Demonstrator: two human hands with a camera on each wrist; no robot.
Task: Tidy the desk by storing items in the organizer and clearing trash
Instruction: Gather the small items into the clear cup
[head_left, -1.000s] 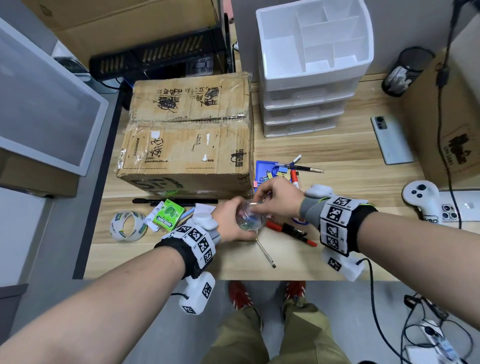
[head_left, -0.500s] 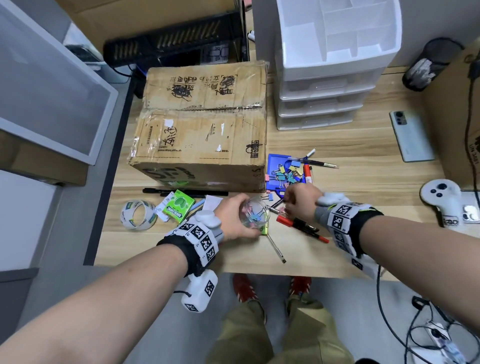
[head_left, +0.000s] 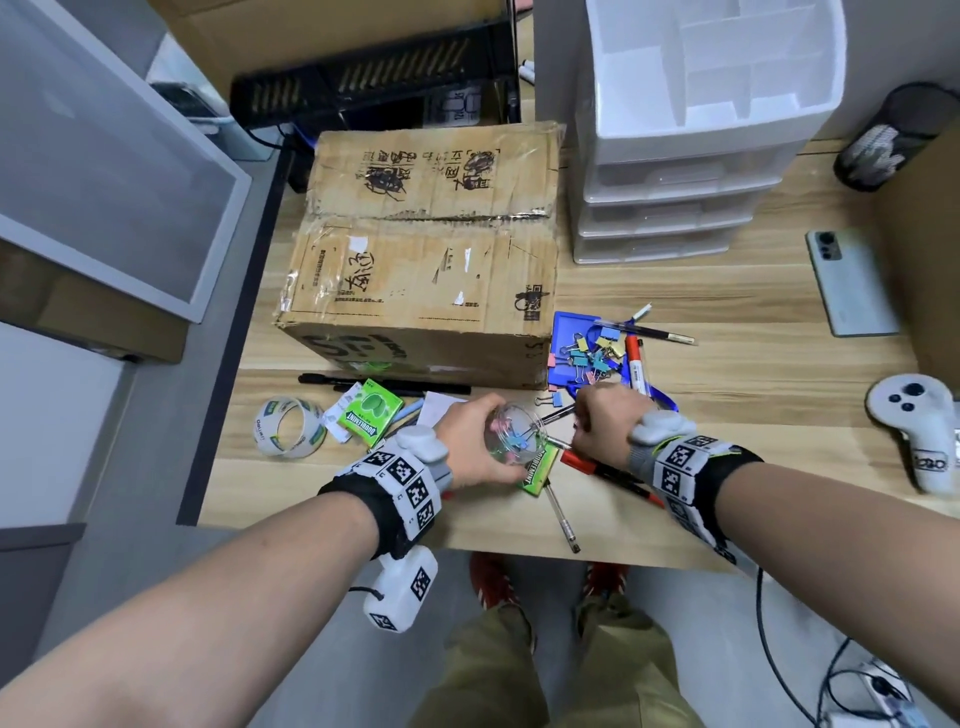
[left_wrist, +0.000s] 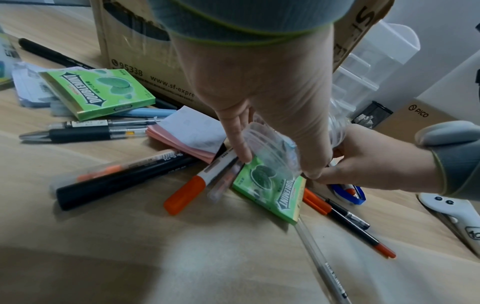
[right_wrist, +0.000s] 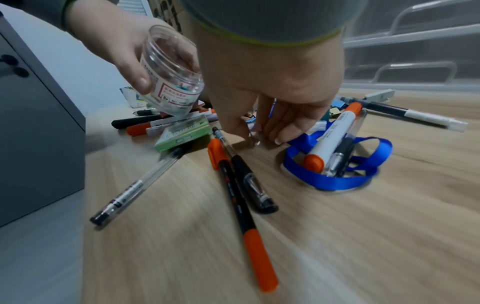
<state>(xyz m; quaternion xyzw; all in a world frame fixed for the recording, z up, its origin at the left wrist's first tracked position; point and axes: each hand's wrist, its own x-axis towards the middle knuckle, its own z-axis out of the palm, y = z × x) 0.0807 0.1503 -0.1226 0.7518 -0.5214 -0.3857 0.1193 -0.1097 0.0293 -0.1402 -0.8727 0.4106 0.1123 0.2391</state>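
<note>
— What have we got in the left hand?

— We see its fingers wrapped round a small clear plastic jar, round and ribbed at the neck, with a white printed label; it hangs tilted just above a flat green Doublemint pack. Through the wall we can make out a few pastel binder clips inside.

— And the right hand?

— It reaches down to the wooden desk, fingertips pressed together at the surface beside a glossy blue ribbon lanyard. We think they pinch something small, but we cannot tell what; it is blurred and mostly hidden.

— Where is the rest of the clutter?

— Loose coloured binder clips lie in a heap on a blue card next to the worn, taped cardboard box. Slim pens fan out on the pale wood grain: a black pen with an orange cap, a clear-barrelled one, a white marker with an orange cap lying across the lanyard. A second green Doublemint box and a roll of clear tape sit to the left.

— And the organizer?

— The white plastic organizer stands at the back of the desk, well apart from both hands: divided open compartments above translucent drawers.
</note>
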